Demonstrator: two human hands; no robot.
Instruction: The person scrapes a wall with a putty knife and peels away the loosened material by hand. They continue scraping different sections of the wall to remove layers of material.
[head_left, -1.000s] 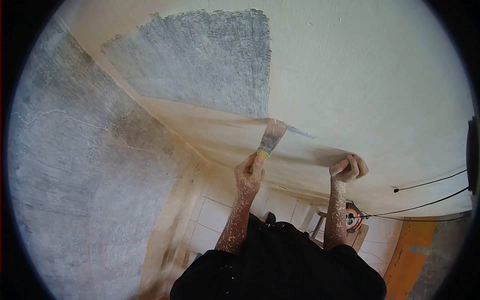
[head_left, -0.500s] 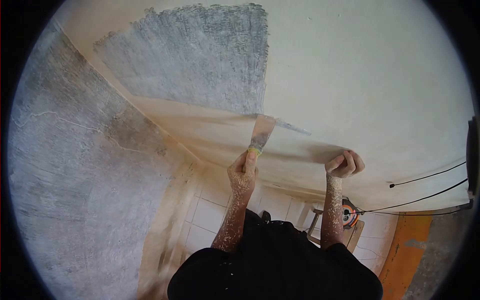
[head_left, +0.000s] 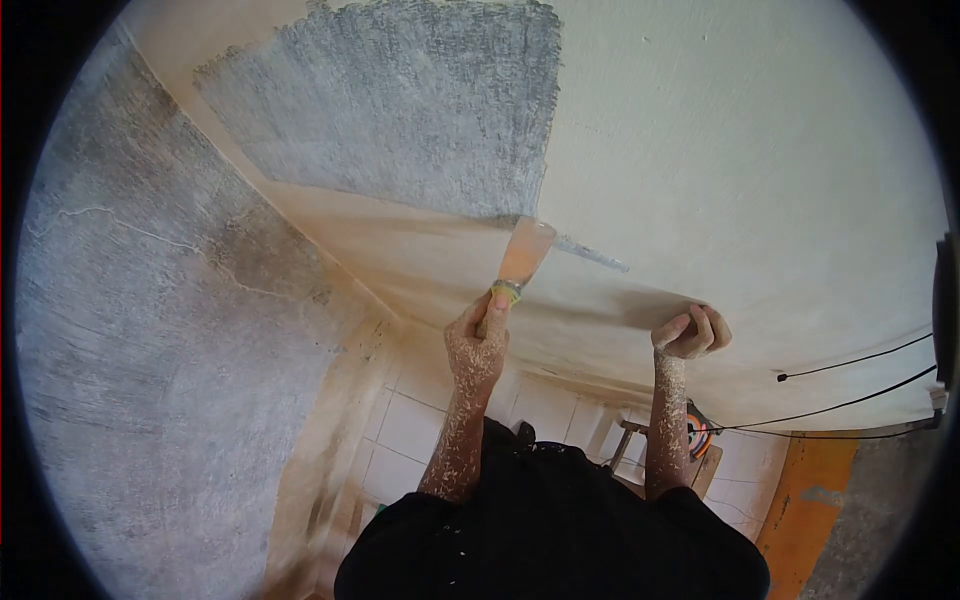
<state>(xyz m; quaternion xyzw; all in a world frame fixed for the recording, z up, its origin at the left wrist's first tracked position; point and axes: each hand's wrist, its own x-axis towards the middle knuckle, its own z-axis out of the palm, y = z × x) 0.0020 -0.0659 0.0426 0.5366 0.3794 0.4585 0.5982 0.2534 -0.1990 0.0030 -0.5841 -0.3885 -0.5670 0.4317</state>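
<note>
My left hand (head_left: 477,343) is closed around the handle of a paint scraper (head_left: 526,252), thumb lying along it toward the blade. The wide blade points up at the wall, its tip by the lower right corner of the bare grey patch (head_left: 400,110). A thin scraped grey strip (head_left: 592,254) runs rightward from the blade. To the right, my right hand (head_left: 692,332) rests curled against the cream-painted wall (head_left: 740,180), with nothing visible in its fingers. Pale flakes cover both forearms.
A rough grey side wall (head_left: 170,350) meets the painted wall at a corner on the left. Below are white floor tiles (head_left: 410,425), a wooden stool (head_left: 708,470) and a round cable reel (head_left: 698,432). Black cables (head_left: 850,400) hang at the right, above an orange-painted band (head_left: 808,500).
My left hand has shifted slightly left and the scraper's blade leans more to the right. My right hand stays against the wall. The view has moved a little.
</note>
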